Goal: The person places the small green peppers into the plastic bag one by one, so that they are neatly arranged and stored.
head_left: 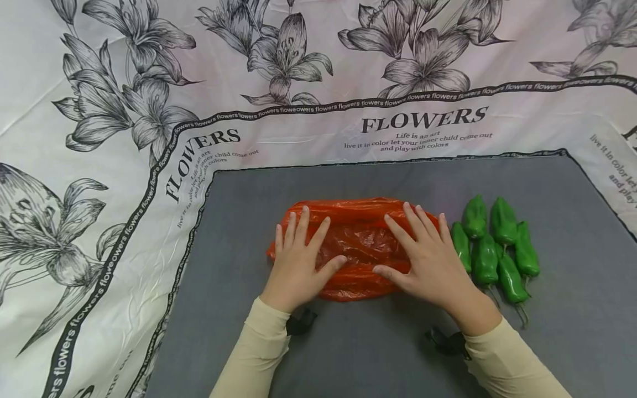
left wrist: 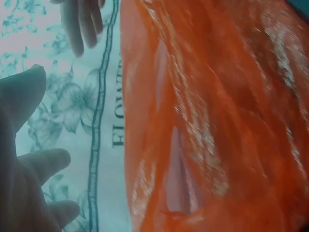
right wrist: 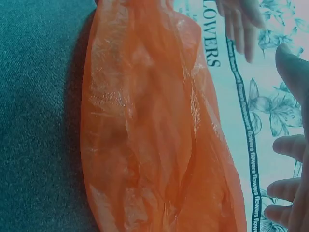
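A crumpled, glossy red-orange plastic bag (head_left: 365, 243) lies on the grey mat in the head view, wider than it is deep. Over its left end is my left hand (head_left: 296, 268), fingers straight and spread, thumb toward the middle. My right hand (head_left: 433, 262) is spread the same way over the right end, its outer fingertips near the green peppers. In the left wrist view the bag (left wrist: 227, 121) shows loose folds beside my spread fingers (left wrist: 46, 162). The right wrist view has the bag (right wrist: 145, 116) bulging upward, the fingers apart from it. Neither hand grips anything.
Several green peppers (head_left: 485, 260) with stems lie grouped just right of the bag. The grey mat (head_left: 239, 221) has a dark border, and a white cloth (head_left: 303, 138) with black flower drawings and lettering surrounds it. Dark straps (head_left: 301, 321) sit at both wrists.
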`<state>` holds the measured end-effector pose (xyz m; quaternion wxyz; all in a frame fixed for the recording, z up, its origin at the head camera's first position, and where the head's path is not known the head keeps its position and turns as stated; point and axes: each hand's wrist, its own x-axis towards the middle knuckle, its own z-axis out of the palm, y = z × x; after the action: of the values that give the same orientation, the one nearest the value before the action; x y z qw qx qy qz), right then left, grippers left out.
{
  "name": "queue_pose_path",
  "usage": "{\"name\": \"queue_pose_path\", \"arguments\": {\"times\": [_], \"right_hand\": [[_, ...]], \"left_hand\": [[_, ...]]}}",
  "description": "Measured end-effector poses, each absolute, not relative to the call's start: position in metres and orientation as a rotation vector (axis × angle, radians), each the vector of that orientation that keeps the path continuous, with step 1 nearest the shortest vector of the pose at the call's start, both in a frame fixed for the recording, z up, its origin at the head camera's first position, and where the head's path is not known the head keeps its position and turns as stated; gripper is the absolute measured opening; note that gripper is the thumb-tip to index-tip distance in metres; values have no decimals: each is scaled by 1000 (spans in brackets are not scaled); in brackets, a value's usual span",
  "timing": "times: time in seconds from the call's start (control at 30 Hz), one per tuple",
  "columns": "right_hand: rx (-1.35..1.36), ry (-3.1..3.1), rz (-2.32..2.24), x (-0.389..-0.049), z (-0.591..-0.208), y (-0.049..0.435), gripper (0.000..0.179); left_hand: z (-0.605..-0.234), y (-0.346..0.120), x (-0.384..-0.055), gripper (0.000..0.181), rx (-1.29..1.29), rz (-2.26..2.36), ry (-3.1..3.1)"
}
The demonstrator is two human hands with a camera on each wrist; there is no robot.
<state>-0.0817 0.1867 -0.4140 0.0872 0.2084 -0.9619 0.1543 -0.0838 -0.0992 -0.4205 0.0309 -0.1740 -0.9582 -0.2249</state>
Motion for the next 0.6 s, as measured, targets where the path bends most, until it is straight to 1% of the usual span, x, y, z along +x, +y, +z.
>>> {"name": "queue_pose_path", "arguments": {"times": [0.23, 0.43, 0.6], "right_hand": [[606, -2874, 494, -80, -417, 193, 98], [596, -2887, 541, -77, -419, 197, 97], [553, -2886, 603, -74, -424, 200, 92]], "left_hand": [[-434, -114, -83, 85, -424, -741, -2982], [-443, -126, -83, 82, -298, -854, -3011], [-451, -131, -84, 82, -196, -939, -3036]]}}
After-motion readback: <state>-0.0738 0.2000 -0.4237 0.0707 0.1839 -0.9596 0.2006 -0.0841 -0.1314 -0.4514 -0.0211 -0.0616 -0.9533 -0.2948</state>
